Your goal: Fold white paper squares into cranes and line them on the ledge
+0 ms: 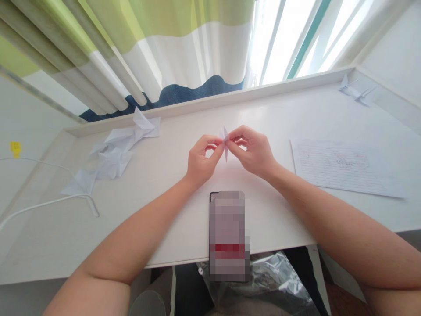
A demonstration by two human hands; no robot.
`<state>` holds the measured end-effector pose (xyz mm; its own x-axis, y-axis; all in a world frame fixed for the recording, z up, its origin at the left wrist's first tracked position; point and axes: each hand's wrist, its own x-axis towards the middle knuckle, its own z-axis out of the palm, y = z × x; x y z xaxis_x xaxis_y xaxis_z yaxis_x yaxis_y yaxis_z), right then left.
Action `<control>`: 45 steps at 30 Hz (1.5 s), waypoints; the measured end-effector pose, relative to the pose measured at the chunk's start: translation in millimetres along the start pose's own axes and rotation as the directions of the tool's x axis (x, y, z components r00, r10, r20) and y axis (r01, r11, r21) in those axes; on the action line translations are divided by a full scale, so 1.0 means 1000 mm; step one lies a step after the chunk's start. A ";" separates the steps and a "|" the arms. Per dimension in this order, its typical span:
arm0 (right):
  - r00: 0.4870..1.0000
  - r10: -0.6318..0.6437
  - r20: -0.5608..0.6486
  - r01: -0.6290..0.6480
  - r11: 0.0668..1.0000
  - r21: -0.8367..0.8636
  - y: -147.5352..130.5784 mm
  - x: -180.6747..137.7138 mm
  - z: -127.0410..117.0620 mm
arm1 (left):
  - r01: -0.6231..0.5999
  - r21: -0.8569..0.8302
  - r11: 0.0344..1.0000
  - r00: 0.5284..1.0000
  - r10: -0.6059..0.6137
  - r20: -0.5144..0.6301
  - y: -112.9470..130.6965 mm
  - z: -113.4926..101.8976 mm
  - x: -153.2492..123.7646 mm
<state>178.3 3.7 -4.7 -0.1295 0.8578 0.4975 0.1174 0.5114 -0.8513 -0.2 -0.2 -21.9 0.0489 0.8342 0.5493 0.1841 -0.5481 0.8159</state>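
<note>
Above the middle of the white desk point(171, 175), a small folded piece of white paper point(225, 142) is held up between my two hands, its pointed ends up and down. My left hand point(204, 159) pinches it from the left with thumb and fingertips. From the other side, my right hand point(251, 149) grips it in the same kind of pinch. The fingertips of both hands nearly meet at the paper and cover its middle. Below the hands lies a phone point(228, 232), its screen blurred out, reaching past the desk's front edge.
Several folded white paper pieces point(115, 149) lie at the left. More folded paper point(355, 92) sits in the far right corner. Lined sheets point(342, 166) lie at the right. A white cable point(49, 204) crosses the left side. A curtain point(184, 52) hangs behind the raised back edge.
</note>
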 end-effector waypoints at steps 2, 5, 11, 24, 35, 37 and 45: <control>1.000 0.004 0.009 -0.004 1.000 0.018 0.001 0.000 -0.001 | 0.018 -0.002 1.000 1.000 -0.018 -0.007 -0.001 -0.001 0.000; 0.999 0.033 0.035 -0.034 0.999 0.035 0.002 0.001 -0.001 | 0.033 0.002 0.999 0.999 -0.033 -0.019 -0.003 -0.001 0.000; 0.998 0.057 0.012 -0.058 0.998 0.037 0.002 0.001 0.000 | -0.023 -0.019 1.000 0.996 0.022 -0.082 -0.002 0.004 -0.002; 0.988 0.150 0.039 -0.151 0.988 0.026 0.000 0.002 -0.001 | 0.003 0.009 1.000 0.997 -0.002 -0.083 -0.002 0.004 -0.002; 0.998 0.033 0.061 -0.031 0.999 -0.034 0.003 0.002 -0.003 | 0.075 -0.058 0.995 0.996 -0.078 -0.051 -0.005 0.001 -0.002; 0.999 0.016 0.046 -0.014 0.999 -0.042 0.003 0.002 -0.004 | 0.117 -0.107 0.987 0.992 -0.121 -0.030 -0.004 0.001 -0.001; 0.993 -0.010 0.117 0.017 0.998 -0.056 0.002 0.003 -0.006 | 0.241 -0.243 0.939 0.968 -0.250 -0.004 -0.005 0.000 0.002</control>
<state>184.2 8.0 -4.2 -0.2454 0.8405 0.4830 0.1703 0.5279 -0.8321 -1.3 4.8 -24.9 -0.0022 0.9444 0.3289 -0.0542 -0.3285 0.9429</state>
